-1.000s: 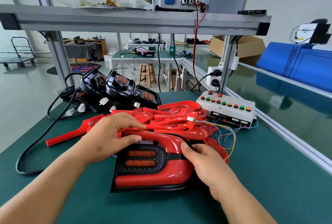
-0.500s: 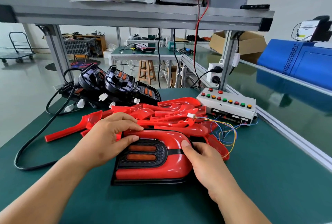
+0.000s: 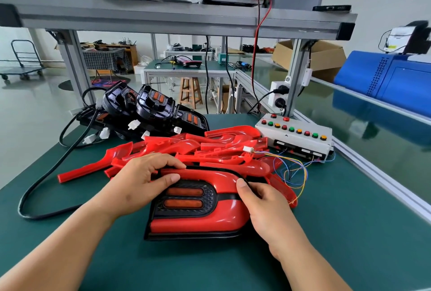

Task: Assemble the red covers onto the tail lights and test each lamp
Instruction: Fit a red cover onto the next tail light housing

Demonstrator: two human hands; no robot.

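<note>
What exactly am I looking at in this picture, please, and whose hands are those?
There is no robot here. These are a person's bare hands, seen from a camera worn on their head that looks down at a green workbench. The left hand and right hand both grip a red cover that sits on a black tail light lying in front of them. Behind it are a pile of loose red covers, several uncovered tail lights with cables, and a white button box with thin coloured wires, probably for testing the lamps.
</note>
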